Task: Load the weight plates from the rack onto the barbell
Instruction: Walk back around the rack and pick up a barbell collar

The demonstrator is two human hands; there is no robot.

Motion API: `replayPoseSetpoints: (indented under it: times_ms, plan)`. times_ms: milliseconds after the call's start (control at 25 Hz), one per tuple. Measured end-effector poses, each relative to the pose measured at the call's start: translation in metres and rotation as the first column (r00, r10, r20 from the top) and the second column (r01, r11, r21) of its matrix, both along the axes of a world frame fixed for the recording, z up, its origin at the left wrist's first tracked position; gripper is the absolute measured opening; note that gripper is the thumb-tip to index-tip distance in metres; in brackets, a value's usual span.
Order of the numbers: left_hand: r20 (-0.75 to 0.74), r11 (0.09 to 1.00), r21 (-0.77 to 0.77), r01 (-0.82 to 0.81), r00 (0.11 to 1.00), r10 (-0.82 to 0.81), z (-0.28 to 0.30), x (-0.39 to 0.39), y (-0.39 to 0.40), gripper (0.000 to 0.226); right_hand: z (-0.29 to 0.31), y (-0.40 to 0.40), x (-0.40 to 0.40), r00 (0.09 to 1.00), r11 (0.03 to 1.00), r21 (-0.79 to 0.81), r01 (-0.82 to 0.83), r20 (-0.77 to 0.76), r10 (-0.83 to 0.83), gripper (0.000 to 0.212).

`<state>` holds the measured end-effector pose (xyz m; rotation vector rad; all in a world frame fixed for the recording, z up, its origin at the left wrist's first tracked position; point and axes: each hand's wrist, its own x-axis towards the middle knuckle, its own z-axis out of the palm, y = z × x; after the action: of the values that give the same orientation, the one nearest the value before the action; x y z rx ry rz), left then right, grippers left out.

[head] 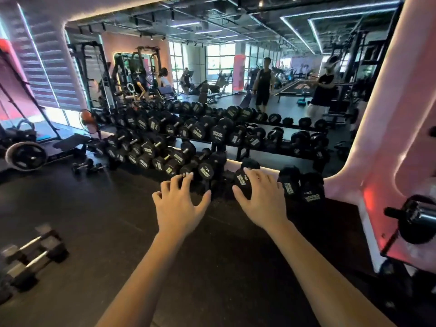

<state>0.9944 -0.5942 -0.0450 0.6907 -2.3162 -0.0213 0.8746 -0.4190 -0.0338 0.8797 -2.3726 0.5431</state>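
Note:
Both my arms reach forward over the dark gym floor. My left hand (179,204) and my right hand (262,201) hang in the air with spread, relaxed fingers and hold nothing. At the right edge a chrome barbell sleeve (422,214) with a black collar sticks out of a pink frame (368,161). A weight plate on a bar (26,155) lies at the far left. No plate rack shows plainly.
A long two-tier rack of black dumbbells (188,138) runs ahead under a wall mirror (236,67); a few dumbbells (299,187) stand on the floor just beyond my hands. Blurred dumbbells (33,253) lie at lower left. People appear in the mirror.

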Motion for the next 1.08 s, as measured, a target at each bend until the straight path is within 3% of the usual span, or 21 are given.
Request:
replayPoseSetpoints:
  times_ms: [280, 480, 760, 1080]
  plan:
    - [-0.01, 0.955, 0.06, 0.29, 0.957, -0.29, -0.002, -0.173, -0.073, 0.073, -0.004, -0.055, -0.116, 0.952, 0.951, 0.046, 0.304, 0.003, -0.305, 0.06]
    - [-0.032, 0.885, 0.089, 0.456, 0.89, -0.455, 0.003, -0.284, -0.084, 0.072, 0.002, -0.055, -0.188, 0.902, 0.902, 0.004, 0.432, 0.006, -0.432, 0.06]
    - [0.001, 0.749, 0.111, 0.654, 0.753, -0.658, -0.011, -0.449, -0.013, 0.073, -0.005, 0.003, -0.313, 0.808, 0.808, -0.078, 0.584, -0.039, -0.588, 0.057]
    - [-0.023, 0.619, 0.063, 0.783, 0.622, -0.783, 0.012, -0.626, 0.101, 0.074, 0.011, 0.113, -0.462, 0.701, 0.701, -0.157, 0.695, -0.068, -0.71, 0.055]
